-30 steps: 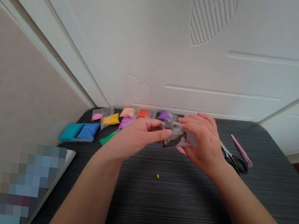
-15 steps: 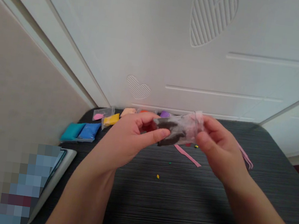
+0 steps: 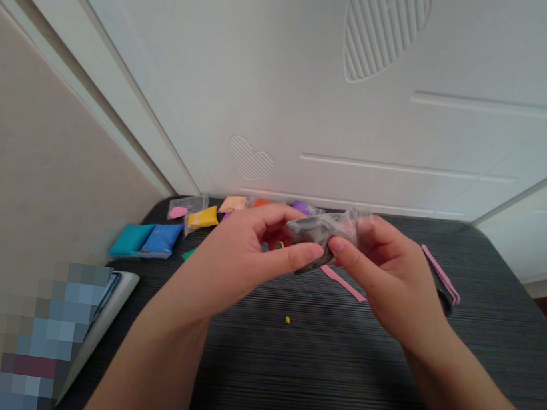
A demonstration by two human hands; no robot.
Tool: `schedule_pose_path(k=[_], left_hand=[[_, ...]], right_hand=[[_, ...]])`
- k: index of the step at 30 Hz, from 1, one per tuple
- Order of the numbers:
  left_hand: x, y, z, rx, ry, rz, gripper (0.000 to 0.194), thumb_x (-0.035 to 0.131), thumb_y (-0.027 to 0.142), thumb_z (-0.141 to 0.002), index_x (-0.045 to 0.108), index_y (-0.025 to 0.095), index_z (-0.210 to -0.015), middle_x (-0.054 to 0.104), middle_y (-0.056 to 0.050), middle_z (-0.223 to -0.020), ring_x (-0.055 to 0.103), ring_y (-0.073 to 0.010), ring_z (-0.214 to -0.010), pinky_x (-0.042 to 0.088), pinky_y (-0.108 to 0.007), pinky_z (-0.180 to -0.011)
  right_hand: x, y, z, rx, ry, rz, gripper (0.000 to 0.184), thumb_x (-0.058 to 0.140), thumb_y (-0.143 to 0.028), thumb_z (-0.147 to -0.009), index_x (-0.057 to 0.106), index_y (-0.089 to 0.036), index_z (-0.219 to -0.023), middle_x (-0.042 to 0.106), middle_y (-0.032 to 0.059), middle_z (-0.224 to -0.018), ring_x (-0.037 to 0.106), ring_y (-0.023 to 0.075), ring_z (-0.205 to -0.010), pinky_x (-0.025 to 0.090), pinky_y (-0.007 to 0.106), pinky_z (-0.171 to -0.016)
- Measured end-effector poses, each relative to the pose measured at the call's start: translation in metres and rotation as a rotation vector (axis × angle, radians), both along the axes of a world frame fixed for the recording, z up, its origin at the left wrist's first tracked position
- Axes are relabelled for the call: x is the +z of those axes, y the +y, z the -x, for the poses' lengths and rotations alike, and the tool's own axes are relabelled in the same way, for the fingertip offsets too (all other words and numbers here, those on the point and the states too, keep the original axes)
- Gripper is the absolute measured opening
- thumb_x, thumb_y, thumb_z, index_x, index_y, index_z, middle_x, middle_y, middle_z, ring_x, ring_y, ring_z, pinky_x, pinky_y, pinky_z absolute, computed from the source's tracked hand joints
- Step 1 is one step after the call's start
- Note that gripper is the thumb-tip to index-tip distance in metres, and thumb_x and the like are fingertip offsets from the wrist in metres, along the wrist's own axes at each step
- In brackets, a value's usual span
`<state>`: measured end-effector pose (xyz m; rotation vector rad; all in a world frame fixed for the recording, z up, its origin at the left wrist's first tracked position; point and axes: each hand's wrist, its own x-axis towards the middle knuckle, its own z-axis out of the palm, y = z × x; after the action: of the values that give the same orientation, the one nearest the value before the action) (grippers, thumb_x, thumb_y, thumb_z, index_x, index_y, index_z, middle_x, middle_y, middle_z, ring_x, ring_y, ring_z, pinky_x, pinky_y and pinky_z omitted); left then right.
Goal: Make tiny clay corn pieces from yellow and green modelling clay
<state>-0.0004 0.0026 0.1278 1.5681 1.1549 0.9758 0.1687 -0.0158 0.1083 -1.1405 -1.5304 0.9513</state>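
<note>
A clear plastic bag of black modelling clay (image 3: 318,228) is held above the dark table (image 3: 280,381), between both hands. My left hand (image 3: 257,250) grips its left end, thumb laid across the front. From the right, my right hand (image 3: 381,266) pinches the bag with its thumb over the middle, and the crumpled clear top sticks up by its fingers. Behind and below the bag lies a pink plastic modelling tool (image 3: 344,283), partly hidden by the hands. A tiny yellow bit (image 3: 287,319) rests on the tabletop nearer to me.
Teal (image 3: 132,240) and blue clay packs (image 3: 162,240) lie at left, with yellow (image 3: 202,218), peach (image 3: 233,204) and purple packs (image 3: 306,208) along the back by the white panel (image 3: 197,54). More pink tools (image 3: 440,274) are at right. A pale-edged object (image 3: 97,336), partly blurred out, is at front left.
My right hand has shifted left along the bag, its thumb now pressing near the left thumb. The bag's clear top has crumpled, and the right-hand pink tools show more fully.
</note>
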Motion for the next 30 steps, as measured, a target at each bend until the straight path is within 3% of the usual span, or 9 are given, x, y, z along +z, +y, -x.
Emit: schedule_pose_path(k=[3,8,13,16,19,22,24,27,30], left_hand=[[-0.001,0.000,0.002,-0.051,0.107,-0.019,0.036,0.068,0.033,-0.062,0.062,0.022,-0.095,0.062,-0.003,-0.086,0.055,-0.0194,-0.075,0.044,-0.031,-0.063],[-0.001,0.000,0.001,-0.057,0.090,-0.043,0.023,0.060,0.032,-0.070,0.063,0.020,-0.089,0.062,-0.004,-0.083,0.056,-0.0200,-0.075,0.044,-0.032,-0.065],[-0.006,0.008,0.000,-0.138,0.092,-0.042,0.020,0.052,0.033,-0.076,0.063,0.019,-0.086,0.061,-0.003,-0.083,0.056,-0.0198,-0.080,0.043,-0.030,-0.068],[-0.024,0.022,0.000,-0.141,0.202,-0.090,0.027,0.044,0.037,-0.081,0.059,0.023,-0.098,0.060,-0.002,-0.092,0.054,-0.0186,-0.088,0.042,-0.030,-0.076],[-0.054,0.038,0.002,-0.123,0.401,-0.173,0.035,0.041,0.037,-0.082,0.049,0.023,-0.113,0.058,-0.004,-0.101,0.053,-0.0188,-0.093,0.041,-0.032,-0.082],[-0.084,0.050,0.003,-0.146,0.714,-0.307,0.033,0.048,0.031,-0.078,0.053,0.020,-0.109,0.055,-0.008,-0.110,0.048,-0.0233,-0.103,0.035,-0.037,-0.090],[-0.097,0.053,0.002,-0.191,0.811,-0.363,0.033,0.047,0.027,-0.079,0.052,0.021,-0.110,0.053,-0.008,-0.112,0.047,-0.0227,-0.104,0.035,-0.036,-0.091],[-0.107,0.056,0.001,-0.206,0.893,-0.430,0.035,0.045,0.021,-0.078,0.051,0.022,-0.112,0.052,-0.006,-0.116,0.046,-0.0220,-0.106,0.035,-0.036,-0.092],[-0.108,0.059,0.004,-0.162,0.959,-0.490,0.035,0.046,0.015,-0.075,0.054,0.020,-0.109,0.049,-0.007,-0.120,0.042,-0.0229,-0.112,0.032,-0.038,-0.097]], right_hand=[[0.000,0.000,-0.001,0.014,-0.026,0.001,0.013,0.052,-0.031,-0.078,0.058,-0.021,-0.083,0.059,-0.0004,-0.074,0.055,0.0137,-0.070,0.044,0.028,-0.065],[0.004,0.000,-0.005,0.091,0.011,0.036,0.015,0.050,-0.030,-0.080,0.059,-0.020,-0.087,0.059,-0.0004,-0.075,0.055,0.0139,-0.072,0.044,0.027,-0.065],[-0.001,0.012,-0.013,0.089,-0.042,0.068,0.018,0.048,-0.033,-0.080,0.057,-0.018,-0.076,0.054,-0.0017,-0.069,0.050,0.0108,-0.064,0.039,0.023,-0.060],[-0.020,0.033,-0.029,-0.031,-0.149,0.037,0.021,0.047,-0.035,-0.080,0.058,-0.017,-0.077,0.054,-0.0015,-0.069,0.048,0.0103,-0.064,0.037,0.023,-0.060],[-0.049,0.059,-0.052,-0.228,-0.346,0.043,0.027,0.044,-0.037,-0.079,0.060,-0.016,-0.079,0.057,0.0005,-0.069,0.049,0.0117,-0.063,0.036,0.024,-0.059],[-0.074,0.076,-0.068,-0.333,-0.586,0.105,0.029,0.046,-0.037,-0.077,0.062,-0.015,-0.086,0.061,0.0030,-0.069,0.053,0.0143,-0.063,0.037,0.026,-0.058],[-0.084,0.081,-0.072,-0.346,-0.668,0.123,0.032,0.046,-0.037,-0.077,0.060,-0.016,-0.097,0.065,0.0042,-0.075,0.057,0.0163,-0.068,0.039,0.027,-0.062],[-0.091,0.083,-0.070,-0.365,-0.709,0.116,0.040,0.044,-0.038,-0.077,0.055,-0.016,-0.108,0.066,0.0070,-0.086,0.059,0.0202,-0.080,0.041,0.031,-0.070],[-0.087,0.082,-0.065,-0.391,-0.744,0.080,0.041,0.045,-0.038,-0.077,0.055,-0.016,-0.109,0.062,0.0108,-0.102,0.055,0.0243,-0.093,0.040,0.037,-0.079]])
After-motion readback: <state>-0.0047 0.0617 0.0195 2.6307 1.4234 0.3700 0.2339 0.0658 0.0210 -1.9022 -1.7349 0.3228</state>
